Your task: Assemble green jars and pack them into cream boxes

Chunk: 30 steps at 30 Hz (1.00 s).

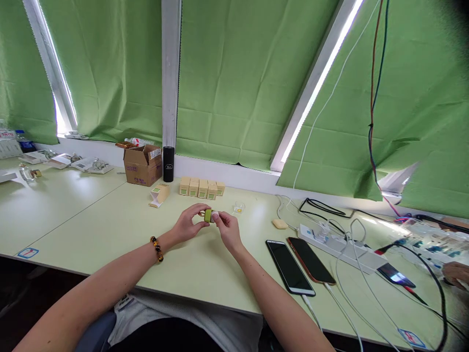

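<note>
Above the middle of the table, my left hand grips a small olive-green case between thumb and fingers. A gold-coloured metal loop shows at the case's left end. My right hand pinches a small white piece against the right side of the case; whether it sits inside or only touches cannot be made out. Just beyond my right hand is a small clear plastic container with something yellow in it. Behind my hands stand several small tan boxes in a row, and an opened tan box lies to their left.
Two phones lie at the right beside a white power strip and tangled cables. A cardboard box and a black cylinder stand at the back. Another person's hand shows at the right edge.
</note>
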Tool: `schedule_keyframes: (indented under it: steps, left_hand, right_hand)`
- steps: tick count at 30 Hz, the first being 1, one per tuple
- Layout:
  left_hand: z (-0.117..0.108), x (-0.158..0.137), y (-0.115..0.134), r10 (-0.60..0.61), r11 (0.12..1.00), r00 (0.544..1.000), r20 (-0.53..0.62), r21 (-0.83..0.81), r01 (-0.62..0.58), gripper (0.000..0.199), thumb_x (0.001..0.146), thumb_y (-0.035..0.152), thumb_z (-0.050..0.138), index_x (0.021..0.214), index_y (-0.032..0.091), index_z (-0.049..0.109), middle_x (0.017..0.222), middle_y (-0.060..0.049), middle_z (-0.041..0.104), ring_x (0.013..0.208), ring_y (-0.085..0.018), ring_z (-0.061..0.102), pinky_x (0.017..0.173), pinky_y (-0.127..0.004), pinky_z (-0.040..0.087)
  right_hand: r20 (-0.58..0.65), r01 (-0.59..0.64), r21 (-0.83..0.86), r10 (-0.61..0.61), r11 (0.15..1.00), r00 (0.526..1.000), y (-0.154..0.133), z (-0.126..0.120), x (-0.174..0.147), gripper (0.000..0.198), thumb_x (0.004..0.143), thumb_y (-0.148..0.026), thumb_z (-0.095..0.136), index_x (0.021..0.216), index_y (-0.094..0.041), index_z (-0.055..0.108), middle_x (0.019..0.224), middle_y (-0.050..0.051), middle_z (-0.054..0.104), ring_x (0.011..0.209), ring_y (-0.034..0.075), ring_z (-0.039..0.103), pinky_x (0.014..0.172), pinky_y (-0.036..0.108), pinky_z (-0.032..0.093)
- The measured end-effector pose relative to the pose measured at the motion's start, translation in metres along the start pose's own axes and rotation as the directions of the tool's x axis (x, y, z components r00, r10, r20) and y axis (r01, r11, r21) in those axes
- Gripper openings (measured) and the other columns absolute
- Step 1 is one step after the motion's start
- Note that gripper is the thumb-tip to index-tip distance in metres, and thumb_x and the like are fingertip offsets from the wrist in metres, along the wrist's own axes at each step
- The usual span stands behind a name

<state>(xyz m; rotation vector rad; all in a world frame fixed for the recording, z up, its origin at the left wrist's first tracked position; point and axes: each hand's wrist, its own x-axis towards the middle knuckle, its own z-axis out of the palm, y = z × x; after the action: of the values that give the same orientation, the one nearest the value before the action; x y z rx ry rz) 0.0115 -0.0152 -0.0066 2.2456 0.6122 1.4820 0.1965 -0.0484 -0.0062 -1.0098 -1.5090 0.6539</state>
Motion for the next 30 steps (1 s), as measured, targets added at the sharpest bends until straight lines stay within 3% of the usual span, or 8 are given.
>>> schedule_keyframes:
  steps: [7,15,30]
  left_hand:
    - [-0.001,0.000,0.001,0.053,0.994,0.999,0.012,0.090,-0.054,0.038,0.088,0.027,0.076,0.124,0.022,0.064,0.117,-0.011,0.071,0.101,-0.021,0.067,0.086,-0.038,0.060]
    - [0.003,-0.003,0.000,0.128,0.970,0.992,-0.007,0.207,-0.124,0.042,0.089,0.026,0.075,0.128,0.022,0.060,0.119,-0.011,0.071,0.111,-0.025,0.067,0.092,-0.042,0.060]
    - [0.001,-0.002,0.005,0.091,0.987,0.996,-0.023,0.135,-0.087,0.043,0.090,0.024,0.072,0.132,0.023,0.062,0.125,-0.012,0.069,0.116,-0.026,0.066,0.098,-0.044,0.058]
  right_hand:
    - [0.002,-0.017,-0.022,0.017,1.000,1.000,-0.005,0.000,0.001,0.048,0.091,-0.063,0.057,0.078,-0.018,0.070,0.073,0.003,0.065,0.069,0.018,0.054,0.064,0.029,0.042]
    - [-0.015,-0.006,-0.046,0.005,0.999,1.000,-0.008,-0.002,0.001,0.047,0.092,-0.062,0.056,0.084,-0.018,0.073,0.080,0.006,0.067,0.072,0.019,0.056,0.065,0.030,0.043]
    - [-0.019,0.023,-0.023,-0.023,0.999,1.000,-0.008,-0.004,0.001,0.045,0.093,-0.060,0.056,0.085,-0.019,0.073,0.082,0.006,0.067,0.075,0.019,0.055,0.066,0.030,0.043]
